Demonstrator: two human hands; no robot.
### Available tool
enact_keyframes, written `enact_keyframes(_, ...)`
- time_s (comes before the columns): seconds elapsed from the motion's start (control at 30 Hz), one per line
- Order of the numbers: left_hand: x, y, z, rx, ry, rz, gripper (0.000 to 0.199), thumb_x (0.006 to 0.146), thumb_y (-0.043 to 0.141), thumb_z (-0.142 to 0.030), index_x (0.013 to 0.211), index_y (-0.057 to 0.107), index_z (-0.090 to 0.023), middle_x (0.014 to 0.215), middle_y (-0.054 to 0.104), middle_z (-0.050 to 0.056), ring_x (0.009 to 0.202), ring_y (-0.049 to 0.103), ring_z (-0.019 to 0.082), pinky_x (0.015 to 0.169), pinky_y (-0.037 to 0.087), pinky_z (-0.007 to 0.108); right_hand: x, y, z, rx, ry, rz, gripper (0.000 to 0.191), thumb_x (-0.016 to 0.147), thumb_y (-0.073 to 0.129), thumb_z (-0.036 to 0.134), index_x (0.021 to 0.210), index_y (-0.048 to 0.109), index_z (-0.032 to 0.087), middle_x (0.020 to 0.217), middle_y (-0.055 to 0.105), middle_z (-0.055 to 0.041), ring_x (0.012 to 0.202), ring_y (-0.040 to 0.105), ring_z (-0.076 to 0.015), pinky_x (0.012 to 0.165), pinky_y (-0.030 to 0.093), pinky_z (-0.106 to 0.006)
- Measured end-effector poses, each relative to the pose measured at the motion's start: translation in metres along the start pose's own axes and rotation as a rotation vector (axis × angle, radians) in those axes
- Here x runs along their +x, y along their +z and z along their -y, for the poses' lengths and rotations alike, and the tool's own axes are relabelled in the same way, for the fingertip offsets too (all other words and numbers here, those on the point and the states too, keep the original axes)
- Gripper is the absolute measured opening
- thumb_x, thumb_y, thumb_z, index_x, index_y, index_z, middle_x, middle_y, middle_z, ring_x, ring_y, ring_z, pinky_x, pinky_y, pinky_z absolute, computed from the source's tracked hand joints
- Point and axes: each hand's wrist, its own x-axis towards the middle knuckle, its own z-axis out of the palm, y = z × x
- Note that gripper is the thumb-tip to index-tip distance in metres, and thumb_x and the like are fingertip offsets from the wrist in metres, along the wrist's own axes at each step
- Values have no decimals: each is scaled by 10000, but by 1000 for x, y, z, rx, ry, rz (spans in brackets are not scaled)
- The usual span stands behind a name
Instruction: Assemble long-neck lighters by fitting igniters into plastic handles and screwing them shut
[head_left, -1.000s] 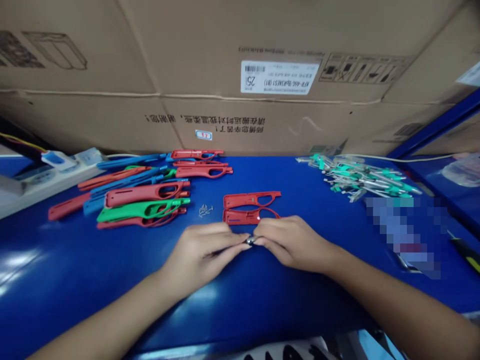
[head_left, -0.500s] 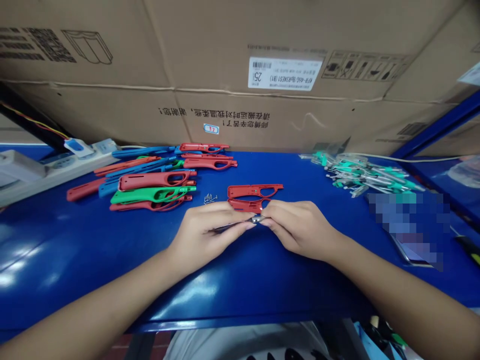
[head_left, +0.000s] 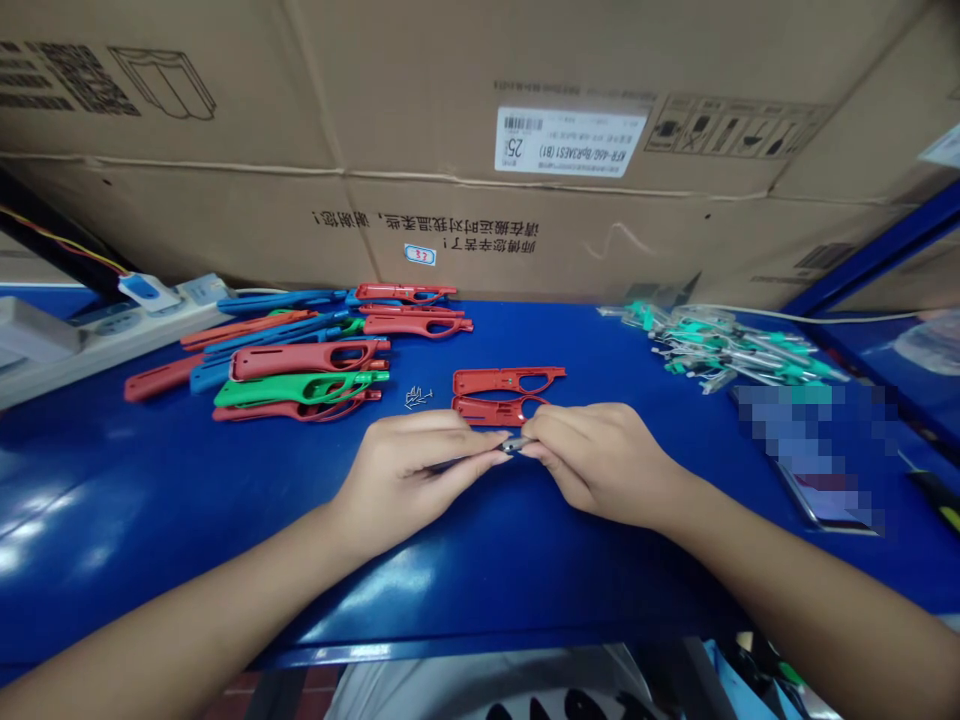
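A slender dark-and-silver metal piece [head_left: 513, 445] is pinched between my two hands, above the front middle of the table. My left hand [head_left: 412, 470] is closed, thumb and fingers along the darker length. At the silver end, my right hand [head_left: 592, 455] pinches with thumb and forefinger; most of the piece is hidden by the fingers. Just beyond my fingertips lie two red lighter housing halves, an upper one [head_left: 495, 381] and a lower one [head_left: 487, 411] partly covered by my hands. A small pile of screws [head_left: 417, 397] lies to their left.
Red, green and blue lighter housings, such as a green one [head_left: 292, 390], are heaped at the left beside a white power strip [head_left: 112, 330]. Green-and-metal lighter inserts [head_left: 739, 345] lie back right, near a phone [head_left: 825, 480]. A cardboard sheet [head_left: 420, 120] stands behind.
The view has shifted slightly. The metal piece has turned a little between my fingers; both hands keep their pinch in nearly the same place.
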Motion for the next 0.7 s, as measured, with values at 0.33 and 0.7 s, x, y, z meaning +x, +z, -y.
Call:
enact_keyframes(0.33, -1, 1, 3, -79, -131, 53, 123, 819, 789, -138, 925, 793, -199, 851, 799, 7, 704, 722, 115, 651, 572, 192, 0, -9, 2, 21, 27, 63, 287, 1032, 443, 306, 911, 654, 152, 841, 707, -34, 748, 624, -158, 636, 349, -295)
enact_keyframes(0.7, -3, 19, 2, -75, -260, 104, 226, 845, 756, -207, 1069, 762, -180, 931, 765, 48, 789, 709, 146, 727, 568, 251, 6, -9, -1, 139, 319, 94, 401, 903, 589, 455, 616, 530, 182, 583, 562, 8, 611, 489, -123, 569, 253, -269)
